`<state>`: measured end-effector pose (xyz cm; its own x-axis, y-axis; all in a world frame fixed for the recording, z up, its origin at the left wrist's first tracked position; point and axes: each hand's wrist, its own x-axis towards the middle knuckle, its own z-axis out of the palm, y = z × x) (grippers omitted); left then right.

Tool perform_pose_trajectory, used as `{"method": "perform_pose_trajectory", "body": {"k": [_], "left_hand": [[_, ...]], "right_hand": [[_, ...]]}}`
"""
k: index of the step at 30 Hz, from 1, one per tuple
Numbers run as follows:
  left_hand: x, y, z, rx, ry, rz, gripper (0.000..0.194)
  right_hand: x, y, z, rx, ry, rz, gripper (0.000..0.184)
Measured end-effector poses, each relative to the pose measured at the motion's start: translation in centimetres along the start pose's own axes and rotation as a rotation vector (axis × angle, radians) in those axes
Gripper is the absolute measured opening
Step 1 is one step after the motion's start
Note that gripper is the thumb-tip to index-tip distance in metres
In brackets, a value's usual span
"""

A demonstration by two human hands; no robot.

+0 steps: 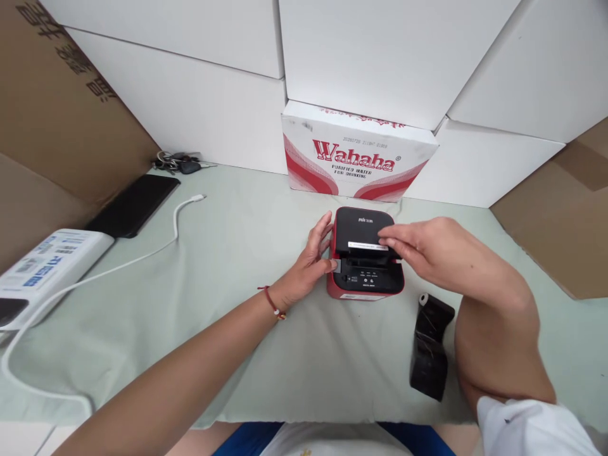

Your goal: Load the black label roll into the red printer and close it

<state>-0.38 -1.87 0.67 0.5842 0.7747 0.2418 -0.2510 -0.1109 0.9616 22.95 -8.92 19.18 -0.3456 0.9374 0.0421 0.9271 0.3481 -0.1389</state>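
A small red-and-black label printer (368,277) sits on the cloth, its black lid (363,225) raised slightly so that a dark gap shows across the middle. My left hand (316,256) grips the printer's left side, with the thumb on a grey tab there and the other fingers along the side wall. From the right, my right hand (413,244) has its fingers together at the lid's right front edge, beside a white strip on the lid. Below the right hand lies a black ribbon (430,351), partly unrolled, with a white core at its upper end.
A Wahaha water carton (358,155) stands behind the printer against white boxes (380,57). On the left lie keys (183,163), a black phone (135,206), a white power bank (57,266) and a white cable (118,261). Brown cardboard (560,209) borders the right side.
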Motion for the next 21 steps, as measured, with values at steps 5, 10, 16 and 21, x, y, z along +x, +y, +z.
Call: {"method": "perform_pose_trajectory", "body": {"k": [5, 10, 16, 21], "left_hand": [[-0.3, 1.5, 0.1, 0.161, 0.015, 0.000, 0.057], [-0.3, 1.9, 0.0, 0.182, -0.017, 0.013, 0.043], [-0.3, 0.9, -0.4, 0.146, -0.034, 0.029, 0.047], [-0.3, 0.8, -0.4, 0.113, -0.024, 0.042, 0.048]], "right_hand": [[0.1, -0.6, 0.2, -0.093, -0.158, -0.016, 0.031], [0.6, -1.3, 0.1, -0.179, -0.229, -0.048, 0.027], [1.0, -1.9, 0.1, -0.283, -0.239, -0.051, 0.026], [0.9, -1.2, -0.2, -0.170, -0.225, -0.027, 0.030]]}}
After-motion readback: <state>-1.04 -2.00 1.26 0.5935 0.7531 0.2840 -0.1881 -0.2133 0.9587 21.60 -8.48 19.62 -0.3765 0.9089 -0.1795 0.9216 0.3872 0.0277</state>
